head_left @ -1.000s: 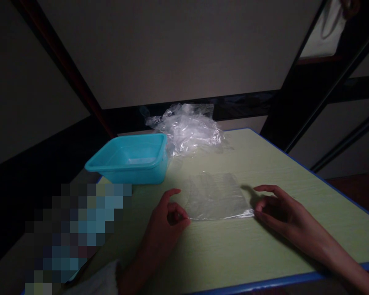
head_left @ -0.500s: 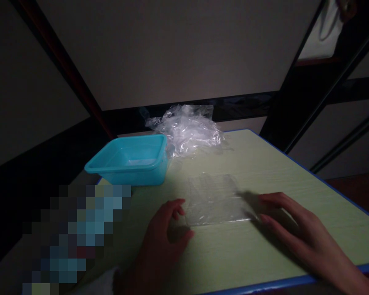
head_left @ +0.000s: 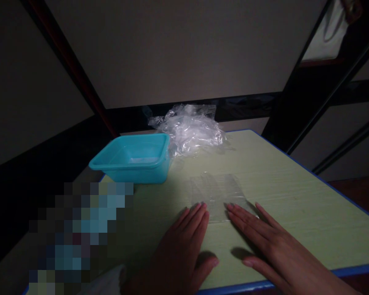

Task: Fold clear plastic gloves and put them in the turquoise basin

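Note:
A clear plastic bag (head_left: 217, 196) lies flat on the pale yellow-green table. My left hand (head_left: 184, 241) rests with its fingers stretched out over the bag's near left corner. Over the near right part of the bag, my right hand (head_left: 267, 241) is open too, fingers extended and thumb spread apart. Both hands' fingertips hide parts of the bag's near edge. Neither hand grips anything.
A turquoise plastic basin (head_left: 138, 174) stands at the table's left side. Behind it, at the far edge, sits a heap of crumpled clear plastic bags (head_left: 192, 129). The table (head_left: 289, 196) has a blue rim. A blurred-out patch covers the lower left.
My hands, which were at the bag's left and right sides with curved fingers, have moved inward and flattened onto the bag. The view has shifted slightly.

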The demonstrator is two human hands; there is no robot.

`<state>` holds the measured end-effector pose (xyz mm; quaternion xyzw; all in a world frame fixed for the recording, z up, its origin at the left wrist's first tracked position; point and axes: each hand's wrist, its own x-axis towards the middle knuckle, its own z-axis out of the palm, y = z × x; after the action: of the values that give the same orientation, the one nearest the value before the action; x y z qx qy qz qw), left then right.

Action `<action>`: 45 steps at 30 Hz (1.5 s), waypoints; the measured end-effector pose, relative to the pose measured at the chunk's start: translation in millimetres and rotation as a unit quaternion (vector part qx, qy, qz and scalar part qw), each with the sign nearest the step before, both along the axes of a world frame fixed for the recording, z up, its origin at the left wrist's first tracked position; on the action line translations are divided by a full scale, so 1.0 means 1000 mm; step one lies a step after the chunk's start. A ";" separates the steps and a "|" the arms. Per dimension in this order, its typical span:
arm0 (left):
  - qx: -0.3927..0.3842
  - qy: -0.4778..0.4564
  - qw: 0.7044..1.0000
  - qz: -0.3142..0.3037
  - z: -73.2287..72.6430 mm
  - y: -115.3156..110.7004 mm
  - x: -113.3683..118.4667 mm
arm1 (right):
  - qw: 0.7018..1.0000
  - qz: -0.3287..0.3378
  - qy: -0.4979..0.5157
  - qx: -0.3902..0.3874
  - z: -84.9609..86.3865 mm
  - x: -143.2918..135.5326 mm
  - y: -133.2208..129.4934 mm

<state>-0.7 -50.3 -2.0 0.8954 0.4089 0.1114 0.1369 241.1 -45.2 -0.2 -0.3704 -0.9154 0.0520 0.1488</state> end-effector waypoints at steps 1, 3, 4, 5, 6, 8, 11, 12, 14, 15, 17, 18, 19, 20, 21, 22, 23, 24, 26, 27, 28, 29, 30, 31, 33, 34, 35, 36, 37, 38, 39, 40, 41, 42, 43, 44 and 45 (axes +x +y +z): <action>0.000 -0.003 1.000 -0.002 0.000 0.000 0.000 | 1.000 -0.001 0.006 -0.003 0.000 0.000 0.000; -0.003 -0.006 1.000 -0.006 0.000 -0.001 -0.001 | 1.000 -0.001 0.010 -0.008 0.000 0.000 -0.001; -0.005 -0.004 1.000 -0.009 0.001 -0.001 -0.001 | 1.000 0.000 0.007 -0.008 -0.001 0.000 -0.001; -0.008 0.001 1.000 -0.013 0.001 -0.001 -0.002 | 1.000 0.000 0.004 -0.008 -0.001 0.000 -0.001; -0.009 0.005 1.000 -0.016 0.001 -0.001 -0.002 | 1.000 0.000 0.001 -0.007 -0.002 0.000 -0.001; -0.009 0.006 1.000 -0.020 0.001 -0.001 -0.003 | 1.000 -0.001 0.003 -0.007 -0.004 0.001 -0.001; -0.002 -0.002 1.000 -0.023 -0.001 -0.002 -0.004 | 1.000 -0.001 0.012 -0.011 -0.005 0.001 -0.001; 0.000 -0.002 1.000 -0.026 -0.001 -0.002 -0.004 | 1.000 0.000 0.012 -0.012 -0.005 0.002 -0.001; 0.003 0.002 1.000 -0.031 -0.002 -0.002 -0.005 | 1.000 0.000 0.011 -0.012 -0.004 0.002 0.000; 0.005 0.005 0.999 -0.034 -0.002 -0.002 -0.005 | 1.000 -0.001 0.009 -0.013 -0.004 0.002 0.000; 0.004 0.012 0.999 -0.034 -0.002 -0.002 -0.005 | 1.000 -0.001 0.001 -0.012 -0.004 0.002 0.000; 0.003 0.014 0.999 -0.033 -0.002 -0.002 -0.005 | 1.000 0.000 -0.004 -0.011 -0.004 0.001 0.000; 0.002 0.015 0.999 -0.031 -0.002 -0.002 -0.005 | 1.000 0.000 -0.007 -0.012 -0.004 0.001 0.000; 0.002 0.015 0.999 -0.029 -0.001 -0.001 -0.005 | 1.000 -0.001 -0.008 -0.013 -0.004 0.001 0.000; 0.002 0.014 1.000 -0.026 -0.001 -0.001 -0.005 | 1.000 -0.001 -0.005 -0.013 -0.004 0.001 0.000; 0.002 0.014 1.000 -0.024 -0.001 -0.001 -0.004 | 1.000 -0.003 -0.002 -0.014 -0.004 0.001 0.000; 0.002 0.014 1.000 -0.024 0.000 -0.001 -0.004 | 1.000 -0.003 0.003 -0.014 -0.004 0.001 0.000; 0.001 0.016 1.000 -0.024 0.000 -0.001 -0.004 | 1.000 -0.003 0.007 -0.013 -0.004 0.001 0.000; -0.002 0.022 0.999 -0.025 0.001 -0.001 -0.005 | 1.000 0.001 0.010 -0.007 -0.004 0.001 0.000; -0.004 0.025 0.999 -0.025 0.001 -0.001 -0.006 | 1.000 0.002 0.011 -0.004 -0.004 0.001 0.000; -0.004 0.027 0.999 -0.022 0.000 -0.002 -0.008 | 1.000 0.002 0.011 -0.001 -0.003 0.000 0.001; -0.005 0.030 0.999 -0.018 -0.001 -0.002 -0.010 | 1.000 0.003 0.009 0.000 -0.003 0.000 0.001; -0.004 0.033 0.999 -0.016 -0.003 -0.003 -0.012 | 1.000 0.003 0.009 0.001 -0.003 0.000 0.001; -0.002 0.036 0.999 -0.015 -0.005 -0.003 -0.015 | 1.000 0.003 0.007 0.002 -0.002 0.001 0.001; 0.009 0.037 0.999 -0.017 -0.012 -0.003 -0.020 | 1.000 0.005 -0.003 0.004 -0.002 0.002 0.001; 0.014 0.038 0.999 -0.020 -0.015 -0.003 -0.023 | 1.000 0.007 -0.010 0.008 -0.002 0.003 0.000; 0.018 0.040 0.999 -0.024 -0.018 -0.003 -0.025 | 1.000 0.010 -0.017 0.013 -0.002 0.005 0.000; 0.021 0.041 0.999 -0.026 -0.019 -0.003 -0.027 | 0.999 0.012 -0.025 0.017 -0.002 0.006 -0.001; 0.022 0.040 0.999 -0.027 -0.020 -0.004 -0.028 | 0.999 0.015 -0.032 0.021 -0.003 0.008 -0.001; 0.020 0.042 0.999 -0.027 -0.020 -0.004 -0.029 | 0.999 0.017 -0.037 0.024 -0.003 0.010 -0.002; 0.015 0.047 0.999 -0.024 -0.018 -0.005 -0.029 | 0.999 0.018 -0.041 0.026 -0.004 0.012 -0.003; 0.009 0.052 0.998 -0.020 -0.016 -0.005 -0.029 | 0.999 0.018 -0.042 0.029 -0.004 0.014 -0.003; 0.002 0.058 0.998 -0.017 -0.013 -0.006 -0.028 | 0.998 0.018 -0.042 0.031 -0.005 0.016 -0.004; -0.005 0.065 0.998 -0.014 -0.009 -0.006 -0.027 | 0.998 0.018 -0.040 0.034 -0.005 0.019 -0.004; -0.010 0.071 0.997 -0.012 -0.006 -0.006 -0.027 | 0.999 0.017 -0.036 0.037 -0.005 0.021 -0.005; -0.012 0.074 0.997 -0.011 -0.004 -0.007 -0.026 | 0.999 0.014 -0.034 0.037 -0.005 0.023 -0.005; -0.012 0.073 0.997 -0.011 -0.002 -0.007 -0.025 | 0.999 0.011 -0.032 0.037 -0.005 0.025 -0.006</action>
<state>-26.0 -57.1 -3.5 0.9037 0.4096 0.0388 0.1187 266.0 -51.1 -5.6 -0.3561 -0.9250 0.0074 0.1321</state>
